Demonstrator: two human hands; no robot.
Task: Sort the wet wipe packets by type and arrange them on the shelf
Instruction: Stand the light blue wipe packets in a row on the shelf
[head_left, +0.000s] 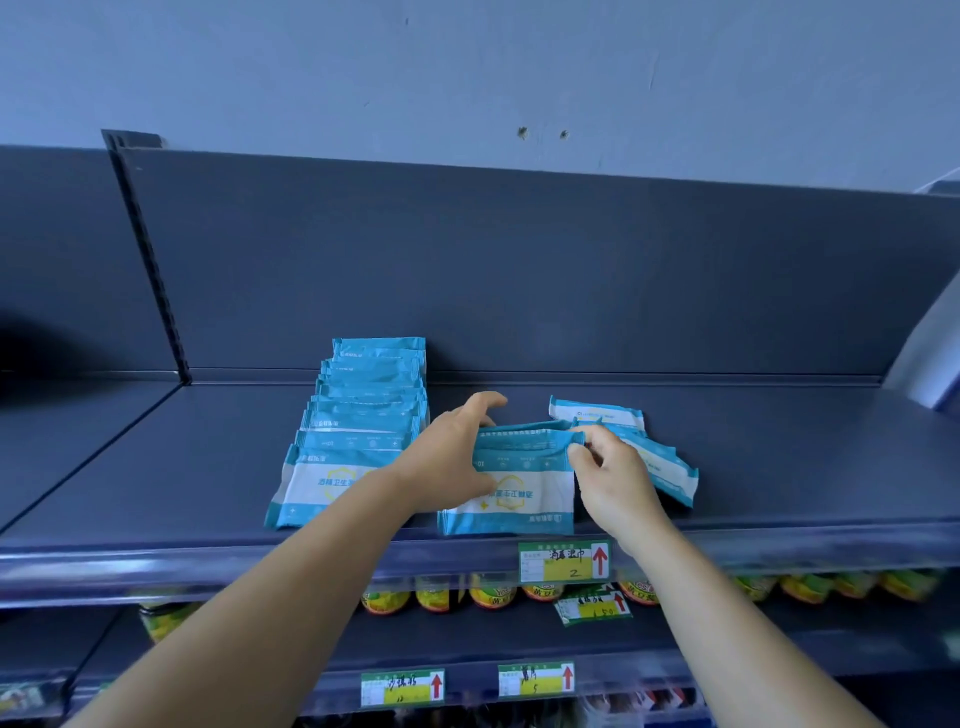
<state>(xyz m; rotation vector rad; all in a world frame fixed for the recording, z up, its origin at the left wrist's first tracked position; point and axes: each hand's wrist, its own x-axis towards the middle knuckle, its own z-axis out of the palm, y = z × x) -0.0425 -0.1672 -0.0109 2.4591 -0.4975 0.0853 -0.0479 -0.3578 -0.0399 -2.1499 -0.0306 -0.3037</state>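
Observation:
On the dark top shelf (156, 467) a row of several blue-and-white wet wipe packets (358, 431) lies overlapped from front to back at the left. To their right sits a small stack of the same packets (511, 499), turned upside down. My left hand (452, 457) grips that stack's left edge, and my right hand (610, 473) pinches its top right corner. Behind my right hand lie smaller packets of another type (597, 411), one flat at the back and others (670, 478) slanting toward the shelf's front.
A green-and-yellow price tag (563, 562) with a red arrow hangs on the shelf's front rail. Jars with yellow-green labels (491, 592) stand on the shelf below, with more price tags (402, 687) lower down. A slotted upright (145, 254) divides the back panel at the left.

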